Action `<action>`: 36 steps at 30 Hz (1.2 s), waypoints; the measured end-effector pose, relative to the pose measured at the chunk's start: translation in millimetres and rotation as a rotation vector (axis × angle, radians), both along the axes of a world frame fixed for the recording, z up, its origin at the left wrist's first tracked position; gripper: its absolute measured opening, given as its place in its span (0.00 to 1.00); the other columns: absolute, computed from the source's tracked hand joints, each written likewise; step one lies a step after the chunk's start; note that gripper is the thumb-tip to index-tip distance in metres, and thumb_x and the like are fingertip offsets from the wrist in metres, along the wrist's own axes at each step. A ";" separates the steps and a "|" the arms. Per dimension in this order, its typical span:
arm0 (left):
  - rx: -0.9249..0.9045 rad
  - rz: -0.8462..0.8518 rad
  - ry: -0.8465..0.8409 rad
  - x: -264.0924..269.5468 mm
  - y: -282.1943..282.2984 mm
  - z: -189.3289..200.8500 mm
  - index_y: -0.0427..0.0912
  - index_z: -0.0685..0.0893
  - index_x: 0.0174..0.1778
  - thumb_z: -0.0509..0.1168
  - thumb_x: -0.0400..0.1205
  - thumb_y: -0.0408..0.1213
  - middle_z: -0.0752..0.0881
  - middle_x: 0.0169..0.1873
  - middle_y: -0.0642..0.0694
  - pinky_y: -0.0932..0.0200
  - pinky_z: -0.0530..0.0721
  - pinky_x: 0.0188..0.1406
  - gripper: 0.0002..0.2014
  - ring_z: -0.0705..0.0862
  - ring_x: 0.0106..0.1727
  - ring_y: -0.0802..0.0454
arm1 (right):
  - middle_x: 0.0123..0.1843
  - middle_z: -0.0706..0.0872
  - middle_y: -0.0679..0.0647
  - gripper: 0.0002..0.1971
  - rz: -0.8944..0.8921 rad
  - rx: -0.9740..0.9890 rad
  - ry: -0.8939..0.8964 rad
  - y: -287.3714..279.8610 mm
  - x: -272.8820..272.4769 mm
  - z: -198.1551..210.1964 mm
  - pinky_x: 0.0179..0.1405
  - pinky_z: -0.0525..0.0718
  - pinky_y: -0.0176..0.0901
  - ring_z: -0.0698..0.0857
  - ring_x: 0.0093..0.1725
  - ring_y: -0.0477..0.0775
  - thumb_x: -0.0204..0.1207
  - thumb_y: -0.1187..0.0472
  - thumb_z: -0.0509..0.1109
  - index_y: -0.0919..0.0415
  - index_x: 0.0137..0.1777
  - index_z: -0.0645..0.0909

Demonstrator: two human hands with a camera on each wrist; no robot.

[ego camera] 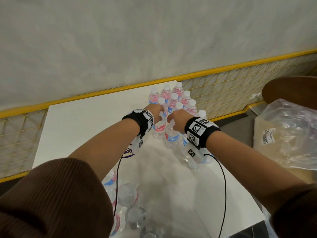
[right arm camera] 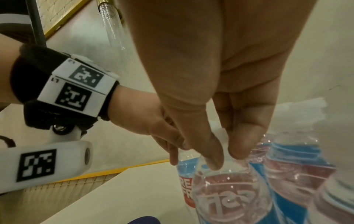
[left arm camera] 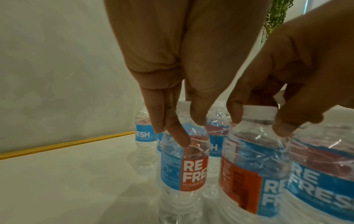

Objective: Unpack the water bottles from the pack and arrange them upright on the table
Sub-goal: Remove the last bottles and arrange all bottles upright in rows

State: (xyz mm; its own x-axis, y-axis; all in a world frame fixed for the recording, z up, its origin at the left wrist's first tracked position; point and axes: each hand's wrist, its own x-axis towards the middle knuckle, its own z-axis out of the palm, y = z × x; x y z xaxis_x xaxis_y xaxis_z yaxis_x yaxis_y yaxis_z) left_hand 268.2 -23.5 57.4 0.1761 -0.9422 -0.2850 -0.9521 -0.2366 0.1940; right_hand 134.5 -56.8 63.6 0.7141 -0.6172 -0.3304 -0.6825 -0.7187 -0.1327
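Observation:
Several upright water bottles (ego camera: 173, 98) with red and blue labels cluster at the far right of the white table (ego camera: 82, 127). My left hand (ego camera: 155, 111) reaches down over the top of one bottle (ego camera: 158, 129) just in front of them, and its fingers (left arm camera: 178, 136) pinch that bottle's neck (left arm camera: 184, 166). My right hand (ego camera: 173, 117) pinches the top of the neighbouring bottle (ego camera: 171, 137), its fingertips (left arm camera: 283, 127) curled round the white cap (left arm camera: 258, 110). From the right wrist, thumb and finger (right arm camera: 239, 151) close on that bottle (right arm camera: 229, 197). Both bottles stand on the table. The torn pack (ego camera: 128, 201) lies near me with several bottles inside.
A yellow wire-mesh fence (ego camera: 223, 93) runs behind the table below a pale wall. A clear plastic bag (ego camera: 288, 134) lies off the table's right edge, with a brown round object (ego camera: 291, 90) behind it. Black cables (ego camera: 223, 177) hang from both wrists. Bare table (ego camera: 77, 134) spreads left.

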 end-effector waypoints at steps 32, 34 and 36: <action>-0.003 -0.027 0.112 5.7 -18.2 11.2 0.41 0.77 0.71 0.64 0.83 0.47 0.83 0.64 0.41 0.58 0.78 0.57 0.23 0.84 0.54 0.45 | 0.62 0.82 0.59 0.24 -0.106 0.054 0.016 -11.2 0.4 7.5 0.55 0.81 0.46 0.81 0.62 0.60 0.73 0.56 0.74 0.60 0.69 0.77; 0.001 -0.030 0.133 7.3 -19.3 11.6 0.42 0.78 0.71 0.64 0.82 0.46 0.84 0.64 0.41 0.58 0.80 0.56 0.22 0.85 0.53 0.44 | 0.67 0.81 0.58 0.24 -0.075 0.066 0.017 -10.5 -0.3 8.3 0.59 0.78 0.46 0.80 0.65 0.60 0.74 0.60 0.72 0.55 0.71 0.77; 0.009 -0.022 0.139 8.8 -21.7 10.8 0.40 0.80 0.68 0.66 0.81 0.46 0.85 0.61 0.39 0.56 0.83 0.51 0.21 0.85 0.45 0.46 | 0.64 0.83 0.59 0.20 -0.076 0.072 0.003 -10.3 -2.7 10.0 0.52 0.77 0.42 0.82 0.61 0.60 0.74 0.60 0.71 0.59 0.68 0.80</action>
